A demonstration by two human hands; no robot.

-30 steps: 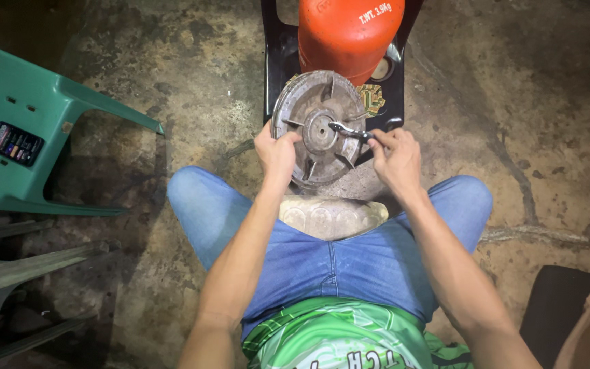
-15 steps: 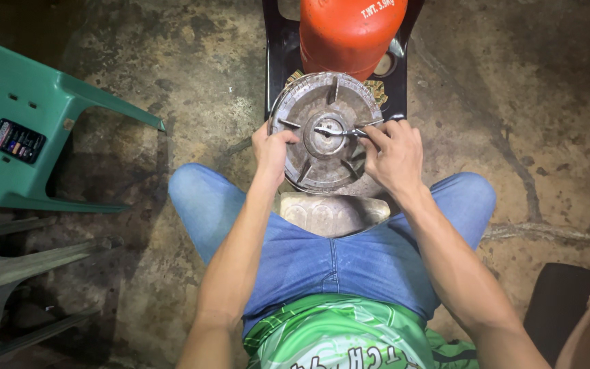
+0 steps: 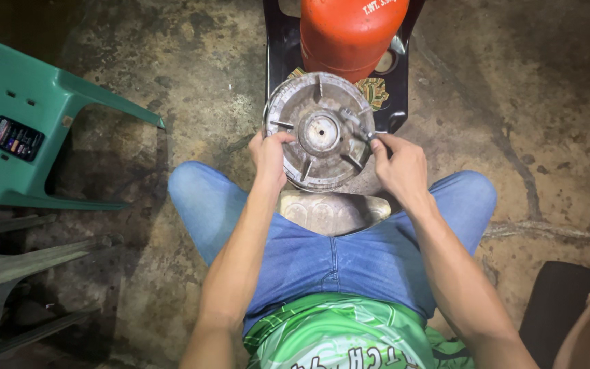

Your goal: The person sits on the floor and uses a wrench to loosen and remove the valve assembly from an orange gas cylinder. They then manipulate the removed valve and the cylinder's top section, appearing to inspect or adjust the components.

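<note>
both hands, left (image 3: 271,156) and right (image 3: 397,164), keep a closed grip on the round burner plate (image 3: 319,130), now turned slightly.

Burner plate (image 3: 320,131) between both knees, gas cylinder (image 3: 349,34) behind, chair (image 3: 29,130) left.

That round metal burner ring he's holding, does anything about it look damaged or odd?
Yes: the round grey metal burner ring looks worn, its surface blotched with rust-brown stains. It is tilted up toward the camera, gripped by the left hand and right hand, in front of the orange gas cylinder. No cracks show.
</note>
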